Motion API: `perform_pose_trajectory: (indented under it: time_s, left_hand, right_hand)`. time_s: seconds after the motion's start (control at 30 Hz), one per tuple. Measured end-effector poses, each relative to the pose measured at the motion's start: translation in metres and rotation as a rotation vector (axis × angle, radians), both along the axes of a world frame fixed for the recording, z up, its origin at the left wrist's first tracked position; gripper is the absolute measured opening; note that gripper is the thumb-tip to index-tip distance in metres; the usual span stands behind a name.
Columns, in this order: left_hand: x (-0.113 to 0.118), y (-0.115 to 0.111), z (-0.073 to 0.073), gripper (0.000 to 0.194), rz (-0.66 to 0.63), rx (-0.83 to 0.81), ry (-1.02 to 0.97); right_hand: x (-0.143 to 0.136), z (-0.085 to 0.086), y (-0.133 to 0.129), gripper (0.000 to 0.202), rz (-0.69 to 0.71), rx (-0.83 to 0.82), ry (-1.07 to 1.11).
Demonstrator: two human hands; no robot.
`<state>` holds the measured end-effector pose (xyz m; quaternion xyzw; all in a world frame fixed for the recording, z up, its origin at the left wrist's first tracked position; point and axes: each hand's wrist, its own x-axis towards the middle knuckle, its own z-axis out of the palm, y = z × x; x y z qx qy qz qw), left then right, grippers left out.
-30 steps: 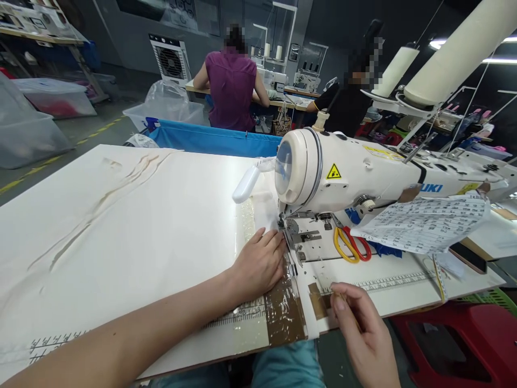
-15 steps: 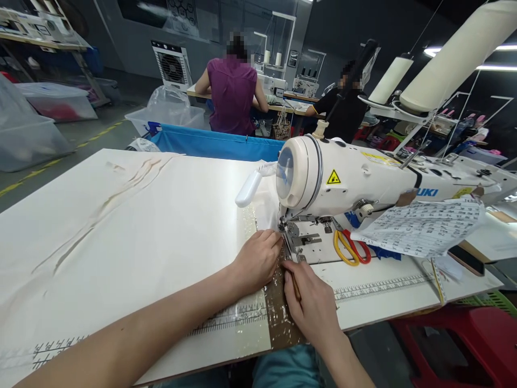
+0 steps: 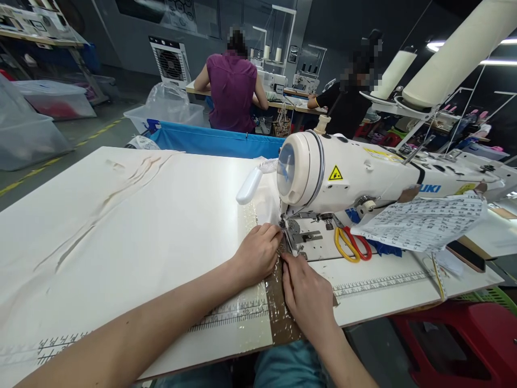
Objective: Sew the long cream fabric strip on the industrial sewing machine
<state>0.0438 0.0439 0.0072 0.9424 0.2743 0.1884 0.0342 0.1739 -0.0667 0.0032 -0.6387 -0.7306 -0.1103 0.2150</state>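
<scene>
A white sewing machine (image 3: 323, 167) stands over the table, its needle area just beyond my hands. My left hand (image 3: 260, 253), fingers bent and pressed together, rests at the near side of the presser foot; what it pinches is too small to name. Close on its right, my right hand (image 3: 307, 291) has curled fingers at the edge of a brown strip (image 3: 278, 312) on the table edge; what lies under the fingers is hidden. Whitish, thin fabric (image 3: 269, 207) lies beside the needle area, beyond my left hand.
Scissors with yellow and red handles (image 3: 351, 245) lie right of the needle plate. A written paper (image 3: 428, 221) hangs by the machine arm. A phone (image 3: 466, 255) lies at the right. Beyond a blue cloth (image 3: 218, 141), two people sit at other machines. A red stool (image 3: 476, 334) stands lower right.
My right hand has shifted slightly, and the brown piece seen between its fingers before is no longer visible there. The person in black has moved their head and arm.
</scene>
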Motion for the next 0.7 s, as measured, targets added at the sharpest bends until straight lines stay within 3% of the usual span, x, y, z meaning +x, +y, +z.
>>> perform_pose_trajectory:
  time_s: [0.27, 0.43, 0.5, 0.6, 0.7]
  left_hand:
    - [-0.005, 0.010, -0.002, 0.035, 0.008, -0.032, -0.070]
    - [-0.007, 0.013, 0.005, 0.033, 0.059, -0.068, -0.081]
    - [-0.012, 0.011, 0.012, 0.033, 0.100, -0.107, -0.044]
    - [-0.033, 0.002, 0.027, 0.033, 0.076, -0.173, 0.037]
    - [-0.077, -0.016, 0.038, 0.033, 0.064, -0.208, 0.061]
  right_hand:
    - [0.000, 0.000, -0.006, 0.035, 0.003, 0.023, 0.025]
    - [0.014, -0.001, -0.025, 0.031, 0.113, 0.033, 0.392]
    - [0.019, -0.001, -0.030, 0.032, 0.078, -0.015, 0.541]
    - [0.025, -0.004, -0.033, 0.039, -0.018, -0.075, 0.673]
    - [0.031, -0.014, -0.031, 0.049, -0.126, -0.093, 0.721]
